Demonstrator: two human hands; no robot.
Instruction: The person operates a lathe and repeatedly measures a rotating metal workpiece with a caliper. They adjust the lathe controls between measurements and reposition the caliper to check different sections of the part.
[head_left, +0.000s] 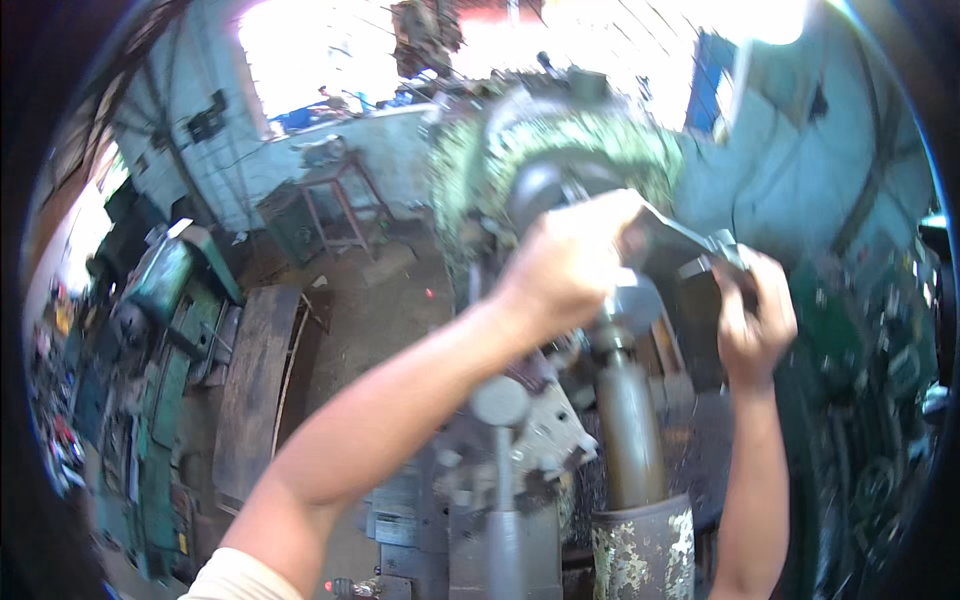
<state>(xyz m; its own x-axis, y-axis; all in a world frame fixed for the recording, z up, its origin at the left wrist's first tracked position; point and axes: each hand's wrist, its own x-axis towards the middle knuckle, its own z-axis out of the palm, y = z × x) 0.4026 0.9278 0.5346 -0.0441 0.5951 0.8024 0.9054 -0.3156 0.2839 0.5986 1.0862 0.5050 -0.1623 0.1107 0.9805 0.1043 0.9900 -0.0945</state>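
one silver tool (721, 243) slanted near the round metal piece (637, 300), my right hand (755, 322) clamped on its thicker end and my left hand (570, 262) closed on its other end, before the green machine head (635, 140).

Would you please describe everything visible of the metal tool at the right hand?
The metal tool looks silvery but blurred: a thin, straight bar with a broader end and short prong. It slants down rightward in the air, the right hand holding the broader end; its other end reaches the left hand, where contact is unclear.
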